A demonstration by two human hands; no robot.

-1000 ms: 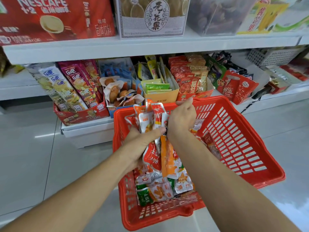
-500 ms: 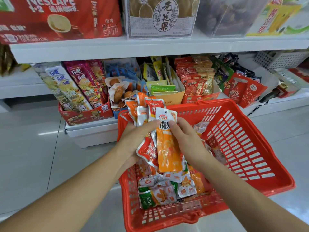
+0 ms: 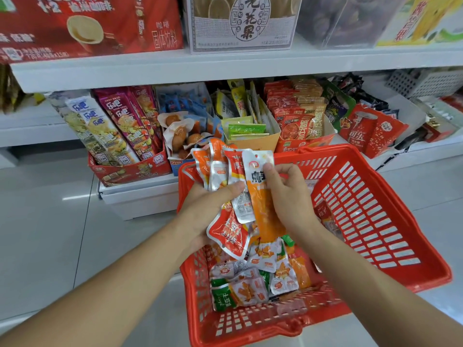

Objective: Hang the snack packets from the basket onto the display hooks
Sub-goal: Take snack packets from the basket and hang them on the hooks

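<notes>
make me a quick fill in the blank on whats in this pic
1. The left hand grips a fanned bunch of packets above the ____ basket.
2. The right hand pinches the top of a long ____ packet.
3. Behind the basket, a yellow box holds ____ sachets.
Missing: red, orange, green

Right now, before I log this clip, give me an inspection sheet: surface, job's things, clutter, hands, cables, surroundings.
Surface: glossy grey floor under the red basket.
Job's things: the basket holds loose snack packets; display hooks not in view.
Clutter: boxed snacks on the lower shelf.
Hands: left hand grips a fanned bunch of packets; right hand pinches an orange packet at its front.
Cables: nothing seen.
Surroundings: white shelves; red coffee box above.
</notes>
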